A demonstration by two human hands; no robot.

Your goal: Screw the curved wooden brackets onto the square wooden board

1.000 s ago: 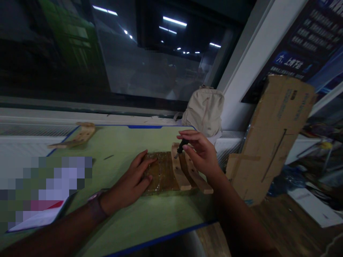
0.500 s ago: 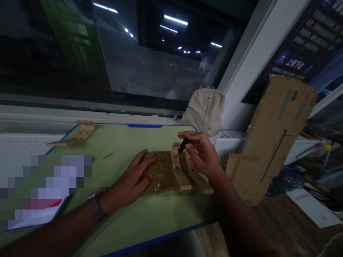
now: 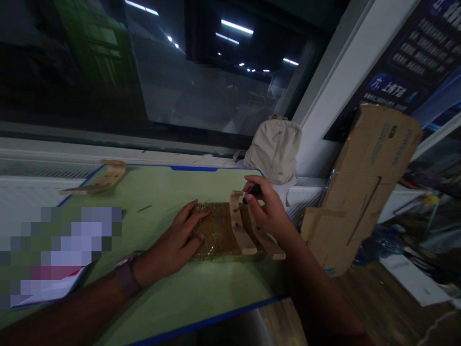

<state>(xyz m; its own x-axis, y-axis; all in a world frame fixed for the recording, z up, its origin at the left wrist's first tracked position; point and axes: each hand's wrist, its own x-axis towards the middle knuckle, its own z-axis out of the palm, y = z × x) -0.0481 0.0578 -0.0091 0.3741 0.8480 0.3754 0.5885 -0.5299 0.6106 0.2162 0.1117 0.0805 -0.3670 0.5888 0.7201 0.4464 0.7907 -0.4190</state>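
My left hand (image 3: 185, 233) lies with fingers spread on a brown panel (image 3: 219, 235) that looks covered in clear wrap or tape. Two curved wooden pieces, a left one (image 3: 240, 230) and a right one (image 3: 270, 244), rest across the panel's right part. Above them my right hand (image 3: 266, 204) is closed round the black handle of a screwdriver (image 3: 253, 193). Its shaft slants down to the left, and the tip is at the upper part of the left wooden piece. Whether it sits in a screw is too small to tell.
The green table (image 3: 158, 302) has a blue edge. Another curved wooden piece (image 3: 108, 179) lies at its far left, and a thin dark object (image 3: 144, 208) nearer. A beige backpack (image 3: 275, 149) stands behind, by the window. Tall cardboard (image 3: 367, 192) leans on the right.
My right hand has shifted slightly, and the screwdriver now leans further to the right, its handle lower. My left hand stays on the panel.
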